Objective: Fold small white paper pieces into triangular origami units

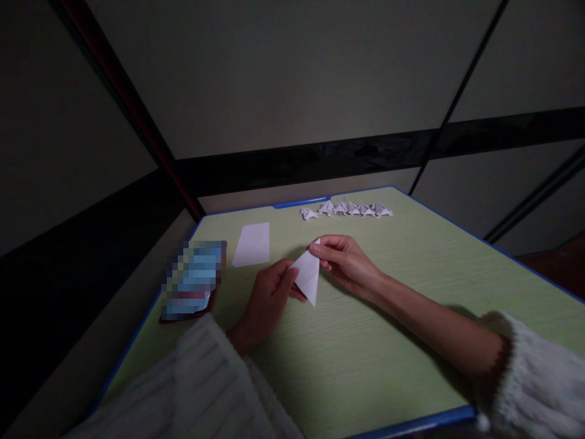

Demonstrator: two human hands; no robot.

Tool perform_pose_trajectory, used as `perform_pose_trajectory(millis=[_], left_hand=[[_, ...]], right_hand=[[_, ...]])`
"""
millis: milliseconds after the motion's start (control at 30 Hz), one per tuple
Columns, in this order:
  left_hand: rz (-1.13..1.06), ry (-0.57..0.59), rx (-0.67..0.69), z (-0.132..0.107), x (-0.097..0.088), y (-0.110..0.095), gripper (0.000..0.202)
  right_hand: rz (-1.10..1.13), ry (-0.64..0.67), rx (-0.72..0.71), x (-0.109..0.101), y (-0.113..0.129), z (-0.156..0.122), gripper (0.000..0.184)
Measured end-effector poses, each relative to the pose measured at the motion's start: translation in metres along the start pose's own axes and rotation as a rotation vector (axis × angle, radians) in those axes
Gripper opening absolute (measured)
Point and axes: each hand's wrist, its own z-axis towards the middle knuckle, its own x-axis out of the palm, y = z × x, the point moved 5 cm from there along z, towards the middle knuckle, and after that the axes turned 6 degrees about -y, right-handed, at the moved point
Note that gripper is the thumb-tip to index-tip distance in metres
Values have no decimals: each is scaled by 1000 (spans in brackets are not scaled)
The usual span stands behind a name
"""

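A white sheet of paper (308, 275), folded into a triangle, is held up over the table between both hands. My left hand (270, 292) pinches its left edge, thumb on top. The right hand (342, 259) grips the upper corner between thumb and fingers. One point of the triangle hangs down toward the table. Farther back stands a row of several small folded paper figures (351, 209), with one figure (309, 214) slightly apart at the left end. Fingers behind the paper are partly hidden.
The light green table (402, 366) has a blue edge. Flat white paper (253, 244) lies left of my hands. Beside it is a dark-edged, tablet-like object (194, 280) with a blurred-out surface. Cabinet panels (297, 73) rise directly behind the table.
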Motion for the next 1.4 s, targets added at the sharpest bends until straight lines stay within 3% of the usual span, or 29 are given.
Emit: perform_pose_trajectory(millis=[267,567,800,1033,1167,1400], left_hand=[[29,8,25,0,0,-1,17],[1,46,-3,-1,2,2,17],[-22,63,-6,0,4,1,17],[27,38,48,-1,2,2,19],[-19,61,-14,-1,5,6,24],[-88,52,-44,-1,6,5,24]], right_hand=[[-33,-32,-82,0,4,-2,15],[-96,21,-181,-3,8,-1,14],[-320,-56,-344,-4,16,-6,16],[-368,-118,-346,3,8,-10,20],[-358,-93,-347,8,3,-11,19],[-192,-69,-222,9,-3,-9,17]])
